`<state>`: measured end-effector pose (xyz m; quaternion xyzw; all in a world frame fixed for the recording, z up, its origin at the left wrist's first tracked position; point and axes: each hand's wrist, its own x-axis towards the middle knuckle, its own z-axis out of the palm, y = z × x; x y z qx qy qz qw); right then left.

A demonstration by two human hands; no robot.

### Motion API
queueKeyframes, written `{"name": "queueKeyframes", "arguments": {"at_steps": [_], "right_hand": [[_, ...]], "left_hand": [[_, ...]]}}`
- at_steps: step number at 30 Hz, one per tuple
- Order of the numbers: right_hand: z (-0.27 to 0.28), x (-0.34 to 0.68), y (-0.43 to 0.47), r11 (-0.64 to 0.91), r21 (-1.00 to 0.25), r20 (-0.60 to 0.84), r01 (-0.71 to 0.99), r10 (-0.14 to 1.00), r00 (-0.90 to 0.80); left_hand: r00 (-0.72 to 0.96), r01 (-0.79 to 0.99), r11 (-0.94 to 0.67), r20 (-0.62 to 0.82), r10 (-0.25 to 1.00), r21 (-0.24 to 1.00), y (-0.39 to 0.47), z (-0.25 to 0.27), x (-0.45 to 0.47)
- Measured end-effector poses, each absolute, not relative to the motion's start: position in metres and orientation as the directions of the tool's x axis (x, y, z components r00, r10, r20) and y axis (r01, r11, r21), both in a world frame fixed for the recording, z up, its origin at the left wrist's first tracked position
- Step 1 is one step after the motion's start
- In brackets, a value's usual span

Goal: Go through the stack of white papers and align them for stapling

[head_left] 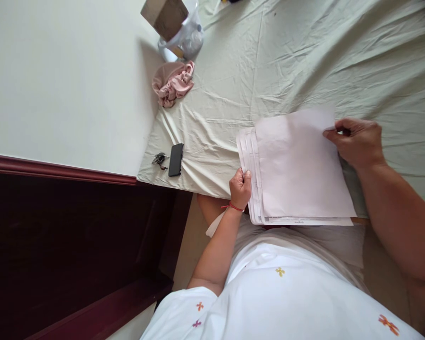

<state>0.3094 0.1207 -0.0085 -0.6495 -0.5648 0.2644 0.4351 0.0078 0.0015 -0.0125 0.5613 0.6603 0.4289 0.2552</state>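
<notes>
A stack of paper sheets point(297, 170) lies over my lap and the near edge of the cloth-covered surface. Its left sides are fanned out, and thin lines of print show along the left and bottom edges. The top sheet's visible face is blank. My left hand point(240, 188), with a red string at the wrist, grips the stack's left edge between thumb and fingers. At the upper right, my right hand point(361, 140) pinches the edge of the top sheet, whose far corner is slightly blurred.
A pale green cloth point(219, 108) covers the wrinkled surface ahead. On it lie a black phone point(176, 159), keys point(159, 160) and a bunched pink cloth point(173, 85). Farther back stands a clear plastic container point(193, 40) with a brown box point(165, 18). A white wall point(63, 80) borders the left.
</notes>
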Motion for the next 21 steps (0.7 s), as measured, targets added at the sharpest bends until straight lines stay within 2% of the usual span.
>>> {"name": "queueKeyframes", "arguments": {"at_steps": [21], "right_hand": [[-0.006,0.3052,0.1185,-0.007,-0.851,0.124,0.524,0.969,0.215]], "left_hand": [[-0.232,0.475,-0.005,0.131,0.964,0.88,0.0016,-0.0165,0.0076]]}}
